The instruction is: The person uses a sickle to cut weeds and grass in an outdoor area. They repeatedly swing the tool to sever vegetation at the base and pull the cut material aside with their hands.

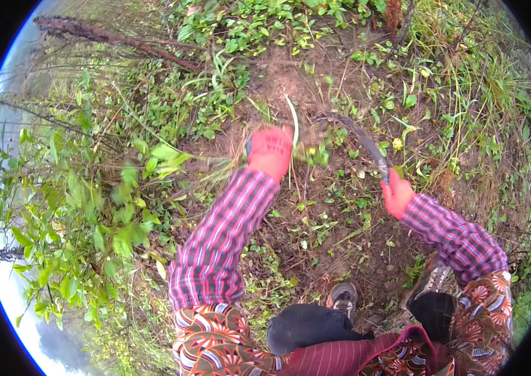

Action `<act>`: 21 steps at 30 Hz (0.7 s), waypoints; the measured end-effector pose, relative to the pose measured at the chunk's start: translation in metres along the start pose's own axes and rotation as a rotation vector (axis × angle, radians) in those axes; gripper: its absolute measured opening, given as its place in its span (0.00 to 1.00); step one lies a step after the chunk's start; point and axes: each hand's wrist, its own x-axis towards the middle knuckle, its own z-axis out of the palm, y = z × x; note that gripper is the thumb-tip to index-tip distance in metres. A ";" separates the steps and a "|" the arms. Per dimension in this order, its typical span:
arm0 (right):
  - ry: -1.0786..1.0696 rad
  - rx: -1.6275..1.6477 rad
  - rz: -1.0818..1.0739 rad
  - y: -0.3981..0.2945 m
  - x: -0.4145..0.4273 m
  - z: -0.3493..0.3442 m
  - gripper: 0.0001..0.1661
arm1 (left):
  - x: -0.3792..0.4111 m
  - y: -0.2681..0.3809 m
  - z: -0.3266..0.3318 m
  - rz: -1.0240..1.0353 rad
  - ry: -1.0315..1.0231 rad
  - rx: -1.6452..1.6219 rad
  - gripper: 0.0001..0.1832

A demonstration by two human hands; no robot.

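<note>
My left hand [271, 151], in a red work glove that bears printing, is closed around a bunch of cut or pulled weeds [220, 164]. A leafy stem [166, 157] juts out to its left, and a long pale grass blade [294, 123] curves along its right side. A curved sickle [364, 136] is held in my right hand [397, 192], also red-gloved. Its dark blade arcs up and leftward, the tip near the soil to the right of my left hand. Motion blurs the plants between the two hands.
Low leafy weeds [242, 28] cover the ground ahead. A leafy shrub [110, 207] crowds the left side, and a brown dry stalk [119, 40] slants above it. Bare soil [284, 77] shows in the middle. My shoes [344, 298] stand on the slope among low plants.
</note>
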 end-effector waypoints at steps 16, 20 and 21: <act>-0.015 0.121 -0.084 -0.150 0.155 0.041 0.17 | 0.072 -0.124 -0.020 -0.201 0.450 0.437 0.20; -0.177 0.217 -0.017 -0.089 0.035 0.060 0.12 | 0.046 -0.115 -0.008 -0.309 -0.017 0.159 0.15; -0.140 0.247 -0.037 -0.078 0.015 0.058 0.13 | 0.038 -0.107 0.011 -0.286 0.069 0.182 0.14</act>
